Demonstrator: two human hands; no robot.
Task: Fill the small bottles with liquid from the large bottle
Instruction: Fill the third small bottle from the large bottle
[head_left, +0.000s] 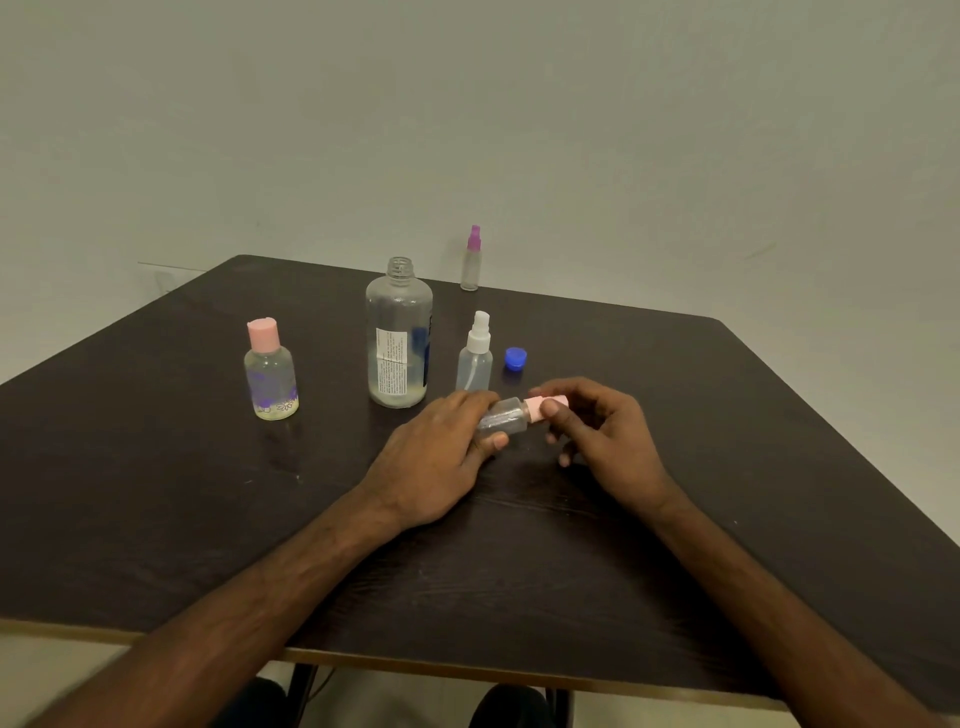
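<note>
Two grips on one item. The left grip (441, 457) is curled round the body of the small clear plastic bottle (501, 418), and the right grip (608, 431) pinches its pink cap (543, 408) between thumb and fingers. The bottle lies nearly on its side between the grips, low over the dark wood-grain desk (156, 493). I can't tell whether it touches.

Risks, my read:
- Whether it's opening or closing, I can't say. If the cap comes off with the bottle this flat, anything inside runs out. I can't tell the contents.
- The white-topped clear spray bottle (474, 358) stands just beyond the left grip's knuckles, so a twist or lift could tip it.
- The large clear labelled bottle (399, 338) is just beyond-left of the left grip, uncapped, with a little liquid at the bottom. Its blue screw cap (515, 358) lies beyond the right grip. A knock would spill what's left.
- The thin pinch on the cap could slip.

The floral pink-capped bottle (271, 374) is well left of the grips, and the purple-topped spray bottle (471, 260) is far beyond them. I judge both out of harm.
</note>
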